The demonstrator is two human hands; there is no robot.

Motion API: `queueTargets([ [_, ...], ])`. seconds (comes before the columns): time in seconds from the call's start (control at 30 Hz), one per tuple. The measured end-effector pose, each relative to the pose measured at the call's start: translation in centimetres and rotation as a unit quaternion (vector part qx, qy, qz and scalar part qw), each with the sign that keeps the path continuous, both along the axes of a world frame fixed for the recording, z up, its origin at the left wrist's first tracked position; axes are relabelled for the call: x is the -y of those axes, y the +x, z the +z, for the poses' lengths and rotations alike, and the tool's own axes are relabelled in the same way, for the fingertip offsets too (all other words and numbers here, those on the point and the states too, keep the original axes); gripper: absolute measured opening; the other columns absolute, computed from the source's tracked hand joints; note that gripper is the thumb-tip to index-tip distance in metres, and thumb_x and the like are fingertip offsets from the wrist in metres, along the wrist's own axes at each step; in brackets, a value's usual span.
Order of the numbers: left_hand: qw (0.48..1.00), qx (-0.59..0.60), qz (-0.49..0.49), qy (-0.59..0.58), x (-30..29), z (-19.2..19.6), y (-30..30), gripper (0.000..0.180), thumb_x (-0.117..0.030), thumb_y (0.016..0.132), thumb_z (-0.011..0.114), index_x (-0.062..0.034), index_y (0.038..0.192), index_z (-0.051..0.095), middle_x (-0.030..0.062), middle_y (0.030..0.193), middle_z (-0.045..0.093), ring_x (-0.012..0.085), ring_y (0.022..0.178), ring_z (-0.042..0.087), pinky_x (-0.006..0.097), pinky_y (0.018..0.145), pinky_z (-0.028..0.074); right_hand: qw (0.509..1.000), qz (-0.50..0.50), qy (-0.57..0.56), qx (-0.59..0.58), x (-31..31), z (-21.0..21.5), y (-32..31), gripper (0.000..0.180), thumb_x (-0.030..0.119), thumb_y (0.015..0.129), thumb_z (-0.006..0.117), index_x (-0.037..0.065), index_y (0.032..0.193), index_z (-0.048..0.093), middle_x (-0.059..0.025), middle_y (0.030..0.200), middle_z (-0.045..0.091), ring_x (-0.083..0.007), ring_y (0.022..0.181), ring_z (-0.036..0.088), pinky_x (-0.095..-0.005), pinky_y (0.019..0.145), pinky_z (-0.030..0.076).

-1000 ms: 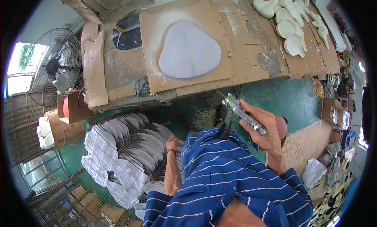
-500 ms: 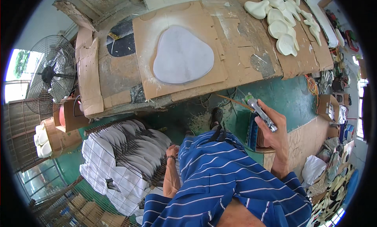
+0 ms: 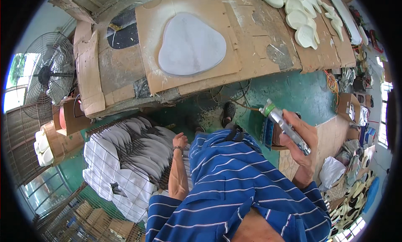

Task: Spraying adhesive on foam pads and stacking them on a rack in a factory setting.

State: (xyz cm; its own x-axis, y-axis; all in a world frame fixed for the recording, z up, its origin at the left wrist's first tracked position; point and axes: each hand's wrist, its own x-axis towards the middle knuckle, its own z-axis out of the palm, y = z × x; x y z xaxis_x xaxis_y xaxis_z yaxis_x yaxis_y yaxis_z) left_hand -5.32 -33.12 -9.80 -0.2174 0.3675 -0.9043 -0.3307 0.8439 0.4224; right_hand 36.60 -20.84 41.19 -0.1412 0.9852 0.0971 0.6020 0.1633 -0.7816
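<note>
In my right hand [image 3: 302, 138] is a metal spray gun [image 3: 285, 125] with a green collar, held over the floor beyond my body and pointing up and left toward the workbench. My fingers wrap round its body. My left hand [image 3: 180, 140] hangs low by the wire rack, its fingers curled and nothing visible in them. Several white rounded pads [image 3: 140, 146] stand in rows between the wires of that rack. On the workbench, a pale grey pad [image 3: 192, 44] with a rounded triangular outline lies flat on a cardboard sheet [image 3: 149, 70]. Neither hand touches it.
Cream moulded pieces [image 3: 305, 36] are heaped at the bench's right end. A caged fan [image 3: 47, 74] stands at the left, above a box with white pieces [image 3: 44, 148]. A blue box [image 3: 267, 132] sits on the floor beside my right hand. Bags and piled pieces line the right wall.
My right hand with the spray gun has moved slightly right and nearer to me. My left hand has risen away from the rack. The view has tilted down, so the bench sits higher.
</note>
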Motion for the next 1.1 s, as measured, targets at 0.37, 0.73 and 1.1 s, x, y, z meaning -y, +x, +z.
queueTargets([
  [0.37,0.964,-0.107,-0.016,0.244,-9.9,2.2,2.3,0.031,0.000,0.093,0.061,-0.0021,0.124,0.065,0.0065,0.092,0.070,0.0152,0.072,0.066,0.029,0.060,0.055,0.998,-0.016,-0.048,0.021,2.4,0.4,2.0,0.061,-0.002,0.074,0.077,0.000,0.133,0.065,-0.0167,0.095,0.072,-0.0249,0.076,0.068,-0.0288,0.069,0.051],
  [0.73,0.851,-0.425,-0.051,0.304,-32.5,8.4,4.4,0.036,-0.016,0.086,0.070,-0.0077,0.121,0.071,0.0091,0.093,0.072,0.0243,0.088,0.068,0.039,0.083,0.054,0.992,0.037,-0.118,0.014,3.5,-0.4,3.0,0.058,-0.004,0.073,0.074,-0.001,0.131,0.066,-0.0169,0.092,0.070,-0.0273,0.077,0.069,-0.0313,0.069,0.052],
  [1.1,0.777,-0.556,-0.221,0.196,-34.6,10.8,5.0,0.039,-0.026,0.078,0.080,-0.0167,0.115,0.074,0.0108,0.107,0.066,0.0319,0.104,0.065,0.047,0.090,0.052,0.995,-0.099,-0.031,0.013,3.2,0.3,4.7,0.056,0.004,0.077,0.079,-0.004,0.130,0.066,-0.0214,0.100,0.073,-0.0250,0.085,0.072,-0.0303,0.075,0.053],
])
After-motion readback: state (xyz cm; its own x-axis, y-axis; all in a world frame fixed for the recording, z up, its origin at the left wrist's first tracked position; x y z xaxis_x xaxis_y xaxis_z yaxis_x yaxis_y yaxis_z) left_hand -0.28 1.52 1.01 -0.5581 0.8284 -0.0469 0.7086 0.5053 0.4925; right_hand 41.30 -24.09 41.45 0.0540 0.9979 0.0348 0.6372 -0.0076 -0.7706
